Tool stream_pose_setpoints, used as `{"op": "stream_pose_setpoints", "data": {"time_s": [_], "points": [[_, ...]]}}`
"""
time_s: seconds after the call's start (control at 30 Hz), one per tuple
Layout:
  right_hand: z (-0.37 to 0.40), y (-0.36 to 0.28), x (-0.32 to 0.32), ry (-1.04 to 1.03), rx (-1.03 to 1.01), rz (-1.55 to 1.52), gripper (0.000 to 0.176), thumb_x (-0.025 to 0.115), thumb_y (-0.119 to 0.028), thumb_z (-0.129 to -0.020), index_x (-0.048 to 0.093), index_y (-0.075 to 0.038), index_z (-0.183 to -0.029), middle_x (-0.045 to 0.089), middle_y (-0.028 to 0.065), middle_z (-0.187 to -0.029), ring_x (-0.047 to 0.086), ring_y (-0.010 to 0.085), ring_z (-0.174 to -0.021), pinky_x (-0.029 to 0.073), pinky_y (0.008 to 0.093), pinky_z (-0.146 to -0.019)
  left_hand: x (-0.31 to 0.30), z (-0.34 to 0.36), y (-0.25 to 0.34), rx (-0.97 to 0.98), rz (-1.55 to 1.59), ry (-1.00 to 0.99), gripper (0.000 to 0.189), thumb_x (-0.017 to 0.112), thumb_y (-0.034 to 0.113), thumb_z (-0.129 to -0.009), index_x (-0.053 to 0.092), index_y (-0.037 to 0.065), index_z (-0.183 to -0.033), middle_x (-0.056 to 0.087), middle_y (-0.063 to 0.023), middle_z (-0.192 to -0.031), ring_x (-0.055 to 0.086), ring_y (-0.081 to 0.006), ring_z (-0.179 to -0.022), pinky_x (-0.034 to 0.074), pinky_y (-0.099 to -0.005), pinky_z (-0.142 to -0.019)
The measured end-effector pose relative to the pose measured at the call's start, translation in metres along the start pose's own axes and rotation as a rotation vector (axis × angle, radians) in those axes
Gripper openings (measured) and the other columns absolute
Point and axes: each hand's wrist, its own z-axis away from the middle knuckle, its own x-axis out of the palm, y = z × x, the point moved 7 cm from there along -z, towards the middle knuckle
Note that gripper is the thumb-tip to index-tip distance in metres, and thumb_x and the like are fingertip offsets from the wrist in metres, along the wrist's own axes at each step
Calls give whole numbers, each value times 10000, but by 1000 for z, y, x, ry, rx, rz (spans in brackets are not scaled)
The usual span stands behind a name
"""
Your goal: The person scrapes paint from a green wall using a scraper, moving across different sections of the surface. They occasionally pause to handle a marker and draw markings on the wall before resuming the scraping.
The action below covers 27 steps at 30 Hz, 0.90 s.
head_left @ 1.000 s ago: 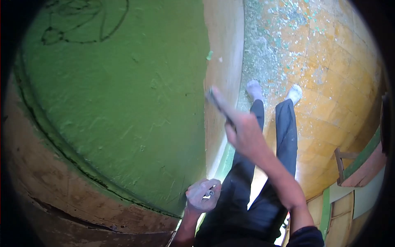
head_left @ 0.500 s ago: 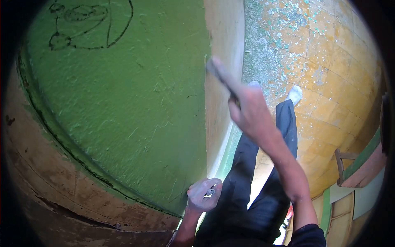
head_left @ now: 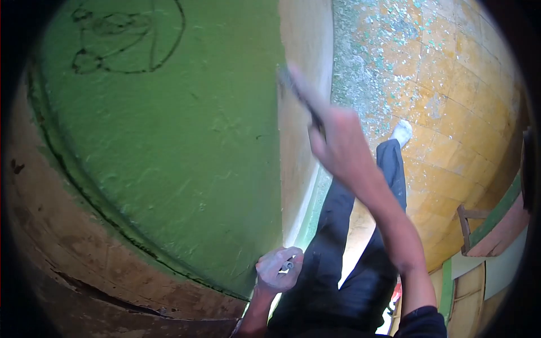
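Observation:
My right hand (head_left: 341,141) is wrapped round a scraper (head_left: 304,98), blurred by motion. Its far end is at the border between the green paint (head_left: 191,146) and the bare strip (head_left: 298,135) of the wall. Lower down, my left hand (head_left: 279,269) is closed beside the wall's lower edge, its skin dusted pale. From that fist pokes the round end of a thin grey cylinder (head_left: 288,266); the rest of it is hidden by my fingers.
Pale and green paint flakes (head_left: 389,67) litter the yellow tiled floor (head_left: 451,129). My legs (head_left: 332,225) and one white-covered foot (head_left: 402,133) are below. Black line drawings (head_left: 152,69) mark the wall. A wooden frame piece (head_left: 466,225) stands at right.
My right hand and the scraper have shifted slightly up and left against the wall. My left hand stays almost in place, and the view has moved a little.

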Motion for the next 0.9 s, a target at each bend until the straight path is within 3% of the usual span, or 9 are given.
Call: {"op": "stream_pose_setpoints", "data": {"time_s": [0.1, 0.2, 0.37, 0.53, 0.6, 0.63, 0.73, 0.8, 0.9], "points": [[7, -7, 2, 47, -113, 14, 842, 470, 96, -749, 399, -160, -1548, 639, 306, -888, 645, 424, -697, 452, 530, -768, -2, 5, 0, -17, -14, -8, 77, 724, -25, -849, 665, -17, -898, 665, -95, -678, 554, -99, -507, 423, -234, -474], [34, -11, 15, 25, -153, 22, 842, 458, 98, -700, 413, -76, -1522, 678, 226, -1189, 666, 331, -654, 534, 369, -666, -3, 0, 3, -7, 6, 3, 78, 727, -23, -849, 668, -12, -900, 656, -91, -668, 555, -102, -506, 422, -234, -474], [-30, -11, -13, 28, -87, 28, 833, 490, 78, -710, 430, -107, -1520, 684, 223, -1174, 692, 309, -677, 542, 360, -693, -1, 3, 3, -19, -31, 8, 82, 728, -30, -839, 673, -8, -896, 654, -74, -665, 555, -92, -507, 427, -230, -477], [32, -10, 6, 19, -221, -56, 827, 511, 75, -731, 425, -136, -1526, 657, 278, -941, 642, 358, -636, 522, 392, -673, -4, -1, 5, -29, -14, -3, 82, 730, -31, -831, 677, 2, -884, 648, -58, -661, 549, -92, -496, 431, -231, -478], [7, 0, -4, -31, -154, -84, 828, 515, 76, -733, 423, -134, -1528, 636, 281, -870, 635, 379, -648, 518, 398, -677, -4, -3, 4, -46, -23, 20, 83, 730, -34, -828, 678, 3, -881, 651, -57, -663, 551, -93, -497, 432, -232, -478], [-5, -3, -12, -101, -93, 37, 835, 513, 78, -729, 414, -126, -1532, 654, 285, -928, 621, 412, -664, 519, 399, -684, -3, -1, 4, -61, -25, 25, 83, 730, -35, -826, 678, 4, -879, 652, -57, -664, 551, -94, -498, 432, -232, -479], [9, -2, -2, -80, -88, -93, 854, 486, 82, -737, 384, -162, -1549, 633, 307, -923, 618, 462, -724, 482, 512, -702, -2, -5, 9, -28, -127, -2, 83, 728, -37, -824, 678, 0, -878, 657, -57, -666, 557, -98, -506, 438, -234, -483], [23, -10, 6, 24, -193, -68, 841, 505, 72, -742, 405, -168, -1541, 636, 293, -901, 605, 382, -632, 486, 433, -639, -3, -8, 7, -40, -78, 1, 82, 733, -30, -827, 681, -4, -886, 668, -62, -681, 575, -109, -521, 451, -240, -491], [-19, -5, -13, 84, -157, -51, 827, 503, 68, -736, 439, -163, -1528, 643, 284, -906, 601, 316, -617, 486, 410, -704, -2, 5, -1, -48, -50, -28, 82, 734, -26, -830, 684, -5, -891, 686, -76, -704, 605, -108, -540, 465, -234, -500]]}}
